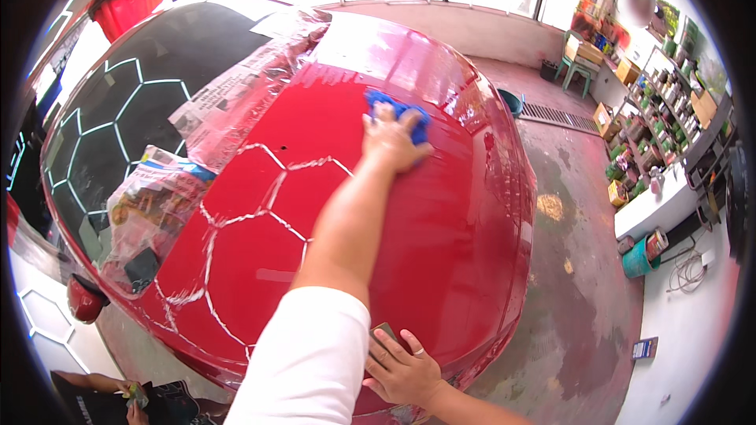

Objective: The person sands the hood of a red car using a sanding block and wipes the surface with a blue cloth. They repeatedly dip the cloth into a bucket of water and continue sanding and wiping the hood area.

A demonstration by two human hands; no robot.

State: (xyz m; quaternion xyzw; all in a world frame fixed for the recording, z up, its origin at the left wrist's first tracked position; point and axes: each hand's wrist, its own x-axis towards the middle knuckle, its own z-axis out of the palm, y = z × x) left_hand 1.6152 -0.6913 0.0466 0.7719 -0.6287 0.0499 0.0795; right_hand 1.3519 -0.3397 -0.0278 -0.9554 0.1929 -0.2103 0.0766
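A glossy red car hood (449, 252) spreads out below me. My left hand (390, 140) reaches far across it, fingers spread over a crumpled blue cloth (417, 114) pressed onto the paint. Near the hood's closest edge rests my right hand (402, 370), with a ring on one finger. A flat brownish piece (384, 330) lies under its fingers, mostly hidden by them. The far part of the hood looks wet, with pale streaks at the boundary. White reflections of hexagonal lights run over the hood and the dark windshield (150, 71).
Newspaper and plastic masking (228, 106) cover the windshield's lower edge. A red side mirror (85, 299) juts out at left. Another person's hands (134, 401) hold something small at lower left. Shelves of cans (657, 110), a teal bucket (642, 258) and a floor grate (559, 116) are at right.
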